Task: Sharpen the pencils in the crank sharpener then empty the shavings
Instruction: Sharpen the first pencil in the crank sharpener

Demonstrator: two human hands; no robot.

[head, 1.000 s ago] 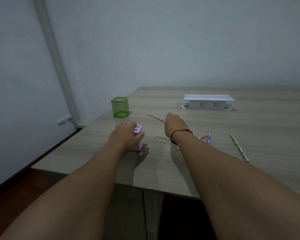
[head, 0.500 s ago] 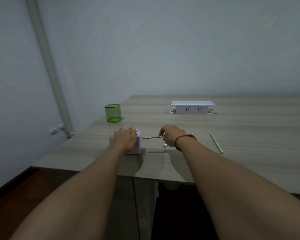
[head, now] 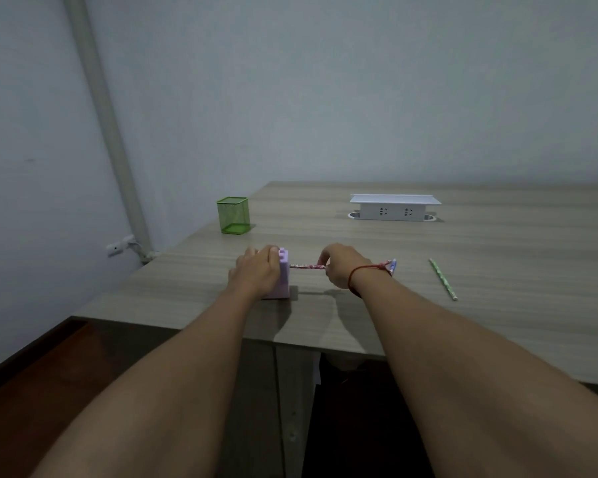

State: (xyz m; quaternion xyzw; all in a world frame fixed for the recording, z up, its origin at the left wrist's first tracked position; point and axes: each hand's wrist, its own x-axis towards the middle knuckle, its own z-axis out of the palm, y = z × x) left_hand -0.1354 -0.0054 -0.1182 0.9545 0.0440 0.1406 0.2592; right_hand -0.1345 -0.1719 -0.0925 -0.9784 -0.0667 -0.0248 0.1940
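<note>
The left hand [head: 256,270] grips the lilac crank sharpener [head: 281,282], steadying it. The right hand [head: 340,267] pinches a red patterned pencil [head: 306,266], tip at the sharpener's right face (seated or not, I can't tell). Loading step, I'd say: next push straight in, then crank. A green pencil [head: 442,279] lies well right of the sharpener.

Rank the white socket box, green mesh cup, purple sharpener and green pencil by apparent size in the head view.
1. White socket box, clearly largest.
2. Green mesh cup and purple sharpener: alike; the left hand hides part of the sharpener, so unranked.
3. Green pencil, long but thinnest.
</note>
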